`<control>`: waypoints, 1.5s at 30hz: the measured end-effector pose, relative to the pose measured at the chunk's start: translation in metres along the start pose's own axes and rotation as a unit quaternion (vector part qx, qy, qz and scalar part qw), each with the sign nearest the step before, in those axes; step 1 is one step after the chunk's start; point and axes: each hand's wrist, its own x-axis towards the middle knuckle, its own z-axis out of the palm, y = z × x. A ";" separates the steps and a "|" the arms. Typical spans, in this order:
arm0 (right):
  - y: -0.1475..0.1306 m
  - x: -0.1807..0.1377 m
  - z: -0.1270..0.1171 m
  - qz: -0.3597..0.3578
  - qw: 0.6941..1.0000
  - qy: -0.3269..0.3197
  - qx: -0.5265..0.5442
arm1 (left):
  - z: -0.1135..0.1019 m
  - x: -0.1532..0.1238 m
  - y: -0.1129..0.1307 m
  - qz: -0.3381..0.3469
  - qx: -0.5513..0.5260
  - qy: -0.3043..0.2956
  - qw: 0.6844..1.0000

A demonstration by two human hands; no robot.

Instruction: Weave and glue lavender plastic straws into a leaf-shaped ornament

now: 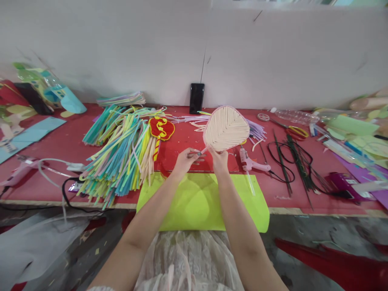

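Observation:
A leaf-shaped hand fan (226, 127), made of cream fuzzy stems with a pink rim, is held up above the table. My right hand (218, 159) grips it at its lower edge, fingers partly behind it. The fan's short pink handle (203, 150) points down to the left. At the handle's end, my left hand (186, 159) is closed in a pinch; some of its fingertips are hidden. Under my forearms a lime-green sheet (190, 202) hangs over the table's front edge. A red and yellow fan (162, 128) lies left of my hands.
Bundles of coloured pipe cleaners (117, 149) are heaped to the left. A pink glue gun (253, 163) lies right of my hands, its cord running to a purple box (348, 186). Scissors (295, 132) lie further back. A black phone (197, 98) leans against the wall.

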 end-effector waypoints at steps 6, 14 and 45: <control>0.000 0.000 0.000 0.006 1.000 0.011 0.017 | 0.002 -0.001 -0.002 0.088 0.028 0.064 0.994; 0.001 0.001 -0.001 0.008 1.000 0.002 -0.006 | -0.008 0.008 -0.010 0.110 0.035 0.052 0.992; 0.005 0.007 -0.008 0.002 0.999 0.031 -0.044 | 0.004 -0.006 -0.006 0.160 0.105 0.063 0.979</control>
